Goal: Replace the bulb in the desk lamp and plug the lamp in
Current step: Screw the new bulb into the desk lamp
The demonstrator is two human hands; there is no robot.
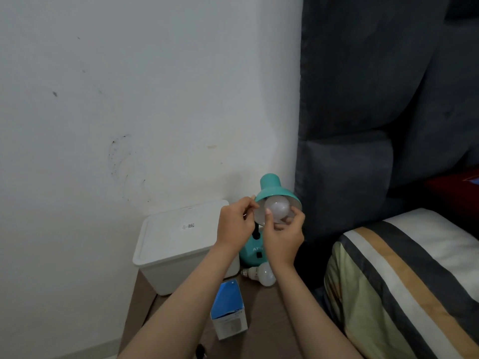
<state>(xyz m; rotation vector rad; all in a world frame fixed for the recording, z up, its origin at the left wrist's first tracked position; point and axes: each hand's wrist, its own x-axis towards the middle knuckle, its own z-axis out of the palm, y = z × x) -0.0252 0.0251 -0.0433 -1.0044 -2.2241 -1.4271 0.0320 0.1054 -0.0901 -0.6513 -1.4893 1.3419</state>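
Note:
A teal desk lamp (272, 187) stands on a small brown table, its shade tilted toward me. A white bulb (278, 207) sits inside the shade. My right hand (283, 239) grips this bulb from below with thumb and fingers. My left hand (236, 225) pinches the shade's left rim. The lamp's teal base (250, 253) with a black switch shows between my wrists. A second white bulb (263, 273) lies on its side on the table in front of the base. The lamp's cord and plug are hidden.
A white lidded plastic box (178, 242) stands left of the lamp. A blue and white bulb carton (228, 310) lies near the table's front. A dark grey headboard (363, 125) and a striped pillow (404, 281) are on the right. The white wall is behind.

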